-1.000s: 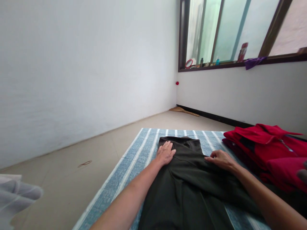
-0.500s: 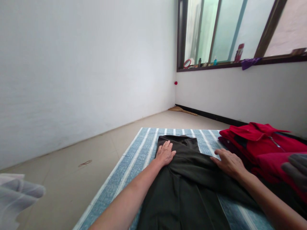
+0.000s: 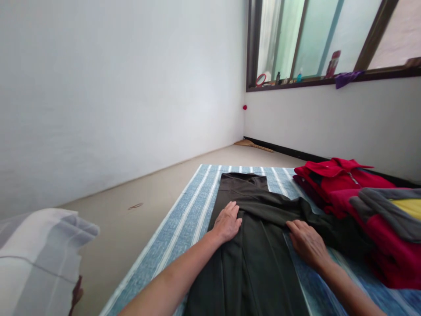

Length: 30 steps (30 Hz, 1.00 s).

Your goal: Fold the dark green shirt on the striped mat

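A dark olive garment [image 3: 253,245] lies spread lengthwise on a blue mat with white stripes [image 3: 187,219]. My left hand [image 3: 226,221] rests flat on the garment's left part, fingers stretched out. My right hand [image 3: 305,241] lies flat on the garment's right edge, fingers together and extended, just below a fold of cloth that runs off to the right. Neither hand grips anything.
A pile of red clothes [image 3: 342,184] with a grey and yellow piece [image 3: 391,210] on top sits at the mat's right side. White folded fabric [image 3: 39,259] lies at the lower left on the beige floor. A window sill [image 3: 312,79] holds small bottles.
Both hands have slid back toward me along the garment. The view has dropped and shifted, showing more of the white fabric and the grey and yellow piece.
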### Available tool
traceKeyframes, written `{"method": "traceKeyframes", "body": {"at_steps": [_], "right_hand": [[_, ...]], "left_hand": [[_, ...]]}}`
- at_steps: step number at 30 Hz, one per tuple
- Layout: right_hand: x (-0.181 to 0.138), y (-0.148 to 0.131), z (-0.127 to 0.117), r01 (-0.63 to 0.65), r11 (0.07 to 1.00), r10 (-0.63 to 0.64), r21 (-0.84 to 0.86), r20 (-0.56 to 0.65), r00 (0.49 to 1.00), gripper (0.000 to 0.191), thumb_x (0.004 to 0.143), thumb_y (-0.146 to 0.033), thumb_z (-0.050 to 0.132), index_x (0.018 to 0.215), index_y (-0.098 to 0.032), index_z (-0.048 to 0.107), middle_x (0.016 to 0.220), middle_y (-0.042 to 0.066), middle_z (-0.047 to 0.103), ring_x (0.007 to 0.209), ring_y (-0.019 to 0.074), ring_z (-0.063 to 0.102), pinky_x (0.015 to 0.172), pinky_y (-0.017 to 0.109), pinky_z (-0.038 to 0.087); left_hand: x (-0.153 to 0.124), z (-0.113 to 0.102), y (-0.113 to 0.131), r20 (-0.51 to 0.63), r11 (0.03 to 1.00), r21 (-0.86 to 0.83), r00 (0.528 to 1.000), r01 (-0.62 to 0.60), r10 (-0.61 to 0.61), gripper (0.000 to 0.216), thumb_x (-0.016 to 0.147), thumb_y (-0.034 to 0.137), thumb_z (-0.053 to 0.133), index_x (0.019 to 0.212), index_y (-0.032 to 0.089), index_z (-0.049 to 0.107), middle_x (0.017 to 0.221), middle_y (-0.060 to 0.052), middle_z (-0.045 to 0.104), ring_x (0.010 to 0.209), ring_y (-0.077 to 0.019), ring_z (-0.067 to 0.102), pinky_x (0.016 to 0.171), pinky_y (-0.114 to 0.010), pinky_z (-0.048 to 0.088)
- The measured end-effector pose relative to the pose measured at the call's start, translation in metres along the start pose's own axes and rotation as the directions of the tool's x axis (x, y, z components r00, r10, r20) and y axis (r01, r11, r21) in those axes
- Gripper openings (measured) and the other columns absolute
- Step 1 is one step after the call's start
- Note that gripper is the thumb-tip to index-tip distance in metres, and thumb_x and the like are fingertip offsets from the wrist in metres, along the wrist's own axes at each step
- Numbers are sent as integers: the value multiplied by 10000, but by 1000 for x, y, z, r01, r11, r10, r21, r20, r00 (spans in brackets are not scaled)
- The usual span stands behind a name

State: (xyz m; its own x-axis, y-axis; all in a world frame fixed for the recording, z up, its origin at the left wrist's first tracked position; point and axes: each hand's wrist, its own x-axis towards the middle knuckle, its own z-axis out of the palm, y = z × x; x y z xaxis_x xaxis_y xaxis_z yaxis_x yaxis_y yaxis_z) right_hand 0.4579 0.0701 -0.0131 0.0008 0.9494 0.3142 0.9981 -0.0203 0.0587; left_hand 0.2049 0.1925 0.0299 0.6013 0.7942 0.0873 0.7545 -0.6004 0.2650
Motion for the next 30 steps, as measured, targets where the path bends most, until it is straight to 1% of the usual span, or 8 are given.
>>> {"method": "traceKeyframes", "body": {"at_steps": [4, 9, 13, 17, 20, 30], "right_hand": [[0, 1, 7, -84, 996, 83, -44, -12, 996, 213, 859, -107, 450, 929, -189, 634, 911, 58, 633, 856, 195, 562, 690, 284, 380], [-2, 0, 9, -141, 989, 139, -39, -44, 989, 209, 877, -131, 449, 947, -182, 640, 941, 64, 637, 903, 204, 554, 695, 291, 360], [-3, 2, 9, -153, 988, 151, -33, -55, 987, 204, 885, -150, 455, 957, -184, 643, 940, 54, 637, 904, 194, 550, 692, 286, 346], [-4, 4, 9, -169, 985, 167, -26, -53, 984, 211, 895, -172, 446, 962, -179, 645, 931, 58, 636, 902, 194, 540, 681, 286, 333], [-5, 6, 8, -176, 984, 175, -22, -47, 983, 220, 896, -180, 441, 975, -174, 646, 934, 66, 634, 895, 198, 533, 676, 291, 329], [-8, 10, 7, -195, 981, 195, -20, -26, 981, 272, 910, -208, 400, 1017, -172, 648, 982, 73, 630, 903, 217, 529, 669, 308, 332]], "left_hand": [[-10, 10, 5, 31, 1000, 20, 999, -9, 9, 498, 878, 273, 460, 1349, 122, 402, 1473, -126, 337, 1372, -237, 260, 1116, -413, 248], [-12, 16, 5, 46, 999, 37, 999, -14, 12, 483, 903, 303, 433, 1360, 154, 388, 1479, -109, 330, 1370, -227, 265, 1114, -433, 242], [-15, 15, 10, 21, 999, 48, 1000, -20, 19, 485, 889, 285, 454, 1347, 132, 401, 1474, -128, 334, 1366, -231, 272, 1109, -428, 249], [-22, 16, 17, 11, 998, 44, 999, -36, 35, 478, 889, 289, 452, 1347, 161, 398, 1478, -108, 332, 1368, -215, 266, 1111, -414, 245], [-24, 18, 22, 19, 999, 36, 999, -37, 36, 475, 894, 294, 441, 1348, 158, 396, 1468, -112, 349, 1358, -213, 287, 1104, -409, 255], [-23, 29, 25, 1, 999, 1, 999, -37, 37, 487, 904, 293, 409, 1365, 143, 371, 1470, -116, 342, 1357, -207, 276, 1108, -390, 216]]}}
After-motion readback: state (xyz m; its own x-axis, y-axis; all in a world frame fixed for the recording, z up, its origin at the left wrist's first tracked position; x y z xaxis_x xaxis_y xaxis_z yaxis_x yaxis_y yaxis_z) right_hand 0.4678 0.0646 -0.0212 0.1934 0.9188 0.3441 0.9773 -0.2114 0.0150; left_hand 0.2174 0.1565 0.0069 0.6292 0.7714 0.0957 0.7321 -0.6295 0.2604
